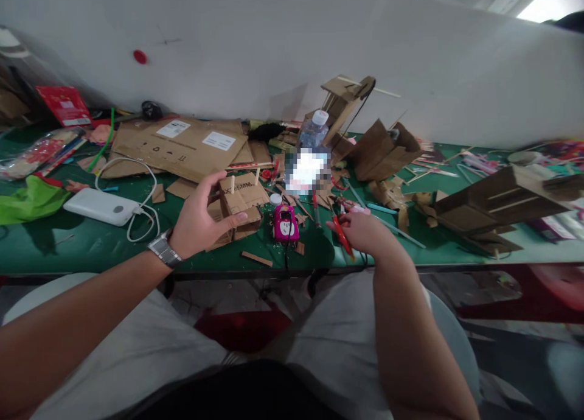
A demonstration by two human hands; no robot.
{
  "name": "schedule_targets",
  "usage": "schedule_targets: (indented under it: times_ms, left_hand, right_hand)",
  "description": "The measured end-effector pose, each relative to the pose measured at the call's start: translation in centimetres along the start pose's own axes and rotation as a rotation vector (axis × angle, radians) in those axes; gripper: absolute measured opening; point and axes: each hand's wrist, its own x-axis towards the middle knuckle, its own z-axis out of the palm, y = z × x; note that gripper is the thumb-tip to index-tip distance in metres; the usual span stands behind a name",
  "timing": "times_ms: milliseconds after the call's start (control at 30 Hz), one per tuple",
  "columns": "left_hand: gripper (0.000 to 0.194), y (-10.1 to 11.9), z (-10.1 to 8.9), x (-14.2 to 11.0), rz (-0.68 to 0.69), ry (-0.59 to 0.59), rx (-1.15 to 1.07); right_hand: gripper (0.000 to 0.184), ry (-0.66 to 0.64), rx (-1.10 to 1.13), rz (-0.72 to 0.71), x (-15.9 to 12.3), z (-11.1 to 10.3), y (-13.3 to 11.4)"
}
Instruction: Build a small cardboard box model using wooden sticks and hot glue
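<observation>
Nearest the camera you have your black top (255, 389) and pale trousers (182, 347), with both forearms reaching forward over the green tabletop (91, 243). Your left hand (201, 216), a metal watch (165, 249) at its wrist, is around a small cardboard box (246, 192), thumb across the near side and fingers at the far side, so the grip is fairly wide; two wooden pegs stand up from the box's top. Your right hand (360, 228) has its fingers curled narrowly on a red-handled tool (342, 234), whose handle slants toward the table's near edge. Between your hands sits a magenta car-shaped object (280, 231) with a dark cord hanging over the edge, a white cap (275, 198) just beside it. A cardboard strip (257, 259) lies in front of the box. Left of your left hand is a white power bank (95, 206) with its cable. Beyond, you have a flattened carton (173, 149) and a clear bottle (314, 133); more cardboard constructions (488, 198) stand to the right.
</observation>
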Motion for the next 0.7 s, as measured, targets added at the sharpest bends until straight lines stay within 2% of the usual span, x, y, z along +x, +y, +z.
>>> schedule_targets:
  times_ms: [233,333,433,533,600,700]
  left_hand:
    - [0.093,0.5,0.4,-0.6,-0.005,-0.005,0.062]
    - [0.092,-0.2,0.2,-0.4,-0.017,0.017,0.046]
    - [0.093,-0.8,0.0,0.0,-0.025,0.037,0.037]
    - [0.095,-1.0,-0.1,0.2,-0.028,0.048,0.055]
    - [0.095,-0.9,-0.2,0.3,-0.029,0.044,0.056]
    - [0.094,-0.8,-0.3,0.4,-0.025,0.040,0.068]
  right_hand:
    - [0.049,0.019,0.052,0.111,1.2,2.4,-2.8]
    - [0.045,0.020,0.095,0.095,1.4,2.3,-2.6]
    - [0.039,0.043,0.129,0.135,1.5,1.1,-0.3]
    - [0.047,0.081,0.125,0.307,1.7,-0.4,3.3]
    - [0.052,0.022,0.143,0.367,2.1,-0.9,5.1]
    - [0.045,-0.108,0.178,0.380,3.1,-0.4,6.0]
